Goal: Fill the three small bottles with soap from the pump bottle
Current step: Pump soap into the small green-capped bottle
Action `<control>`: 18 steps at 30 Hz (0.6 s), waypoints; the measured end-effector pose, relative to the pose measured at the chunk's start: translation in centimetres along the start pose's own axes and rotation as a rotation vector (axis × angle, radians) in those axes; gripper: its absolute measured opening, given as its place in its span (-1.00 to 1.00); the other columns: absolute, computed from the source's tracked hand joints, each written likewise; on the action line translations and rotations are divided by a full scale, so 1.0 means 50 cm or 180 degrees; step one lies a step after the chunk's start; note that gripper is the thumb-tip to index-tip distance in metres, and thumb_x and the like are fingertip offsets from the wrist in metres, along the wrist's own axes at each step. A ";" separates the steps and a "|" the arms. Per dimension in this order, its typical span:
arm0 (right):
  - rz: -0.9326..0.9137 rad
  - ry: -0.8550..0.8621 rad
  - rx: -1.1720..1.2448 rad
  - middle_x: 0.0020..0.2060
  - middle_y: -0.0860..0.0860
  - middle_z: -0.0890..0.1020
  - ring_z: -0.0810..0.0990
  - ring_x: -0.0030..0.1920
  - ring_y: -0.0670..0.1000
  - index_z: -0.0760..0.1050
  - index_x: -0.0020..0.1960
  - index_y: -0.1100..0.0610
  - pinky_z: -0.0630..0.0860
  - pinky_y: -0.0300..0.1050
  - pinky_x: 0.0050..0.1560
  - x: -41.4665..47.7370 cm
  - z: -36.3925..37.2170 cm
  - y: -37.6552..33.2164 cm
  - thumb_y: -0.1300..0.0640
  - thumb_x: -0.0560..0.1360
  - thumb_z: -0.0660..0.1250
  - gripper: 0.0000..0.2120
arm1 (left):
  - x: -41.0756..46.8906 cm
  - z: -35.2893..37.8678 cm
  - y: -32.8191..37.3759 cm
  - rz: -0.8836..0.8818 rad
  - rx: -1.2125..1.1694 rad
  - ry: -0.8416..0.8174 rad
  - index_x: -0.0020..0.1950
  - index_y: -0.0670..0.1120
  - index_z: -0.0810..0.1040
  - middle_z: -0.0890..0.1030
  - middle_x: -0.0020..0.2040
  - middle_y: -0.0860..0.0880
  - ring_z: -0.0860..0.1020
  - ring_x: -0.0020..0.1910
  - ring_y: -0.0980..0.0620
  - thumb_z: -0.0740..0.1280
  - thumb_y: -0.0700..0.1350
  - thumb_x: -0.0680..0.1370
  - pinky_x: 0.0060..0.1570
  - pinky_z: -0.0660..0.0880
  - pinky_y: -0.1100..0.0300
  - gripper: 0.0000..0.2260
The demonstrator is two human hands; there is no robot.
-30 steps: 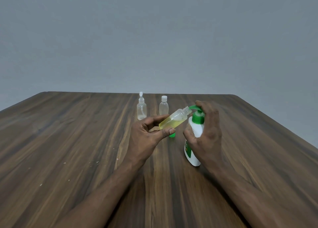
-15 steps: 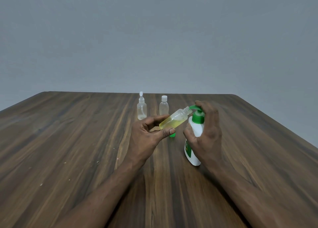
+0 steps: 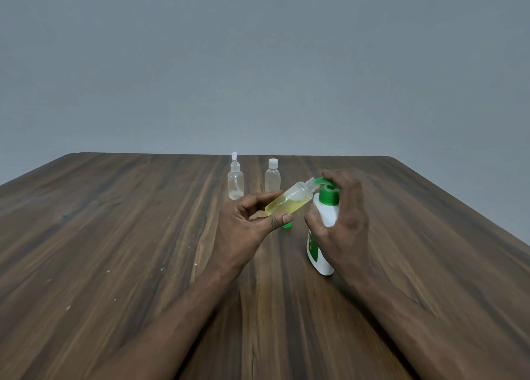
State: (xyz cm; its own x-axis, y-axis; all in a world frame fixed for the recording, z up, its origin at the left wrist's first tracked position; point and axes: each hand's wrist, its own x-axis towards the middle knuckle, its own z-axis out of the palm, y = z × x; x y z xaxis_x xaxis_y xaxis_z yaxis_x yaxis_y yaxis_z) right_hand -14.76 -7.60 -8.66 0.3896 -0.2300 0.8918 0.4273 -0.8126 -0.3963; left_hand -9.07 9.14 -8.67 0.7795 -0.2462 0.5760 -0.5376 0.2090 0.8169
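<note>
My left hand [image 3: 243,227] pinches a small clear bottle [image 3: 289,200], tilted, partly filled with yellow soap, its open neck against the green pump spout. My right hand [image 3: 341,222] wraps round the white pump bottle [image 3: 319,253], fingers lying over its green pump head [image 3: 328,193]. The pump bottle stands on the wooden table [image 3: 114,250]. Two more small clear bottles stand farther back: a spray-top bottle [image 3: 235,180] and a white-capped bottle [image 3: 272,177]. A small green cap [image 3: 286,224] lies on the table just under my left thumb.
The dark wooden table reaches a far edge just behind the two bottles, with a plain grey wall [image 3: 258,64] beyond. A few pale specks lie on the tabletop at the left.
</note>
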 end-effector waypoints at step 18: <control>0.0004 -0.0020 -0.0017 0.20 -0.02 0.46 0.45 0.18 -0.15 0.38 0.33 0.16 0.34 -0.38 0.21 -0.001 -0.001 0.000 0.36 0.35 0.43 -0.42 | -0.001 0.000 0.001 0.0006 0.0010 -0.0015 0.12 -0.17 0.70 0.75 -0.04 0.06 0.70 -0.01 0.15 0.59 -0.32 0.35 -0.10 0.57 0.38 -0.64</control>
State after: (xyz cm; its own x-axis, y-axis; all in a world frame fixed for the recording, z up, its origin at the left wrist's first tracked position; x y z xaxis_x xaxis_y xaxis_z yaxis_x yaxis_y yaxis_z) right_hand -14.83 -7.60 -8.69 0.3952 -0.2277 0.8899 0.4224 -0.8153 -0.3962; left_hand -9.11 9.17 -8.67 0.7769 -0.2503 0.5777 -0.5401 0.2066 0.8159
